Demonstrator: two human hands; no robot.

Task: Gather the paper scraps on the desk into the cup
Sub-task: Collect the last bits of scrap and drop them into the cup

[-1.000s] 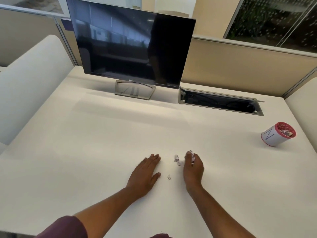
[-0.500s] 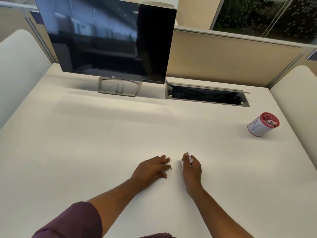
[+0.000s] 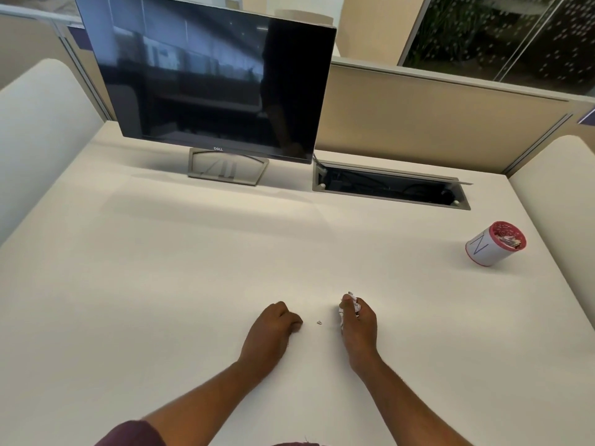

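Our right hand (image 3: 357, 323) fingers clamp paper wad (image 3: 353, 303); left hand (image 3: 273, 329) fingers curled together on desk (image 3: 161, 268). Tiny scrap (image 3: 318, 322) between hands. Cup (image 3: 494, 243) well apart, far right.

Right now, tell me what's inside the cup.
Crumpled paper scraps show just inside the cup at its red rim. The cup's wall hides anything deeper.

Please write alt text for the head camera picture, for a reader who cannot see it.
Two bare hands rest on a white desk: the right hand clutches crumpled paper scraps, the left hand is curled closed, and one tiny scrap lies between them. A red-rimmed cup stands far right; a dark monitor is behind.
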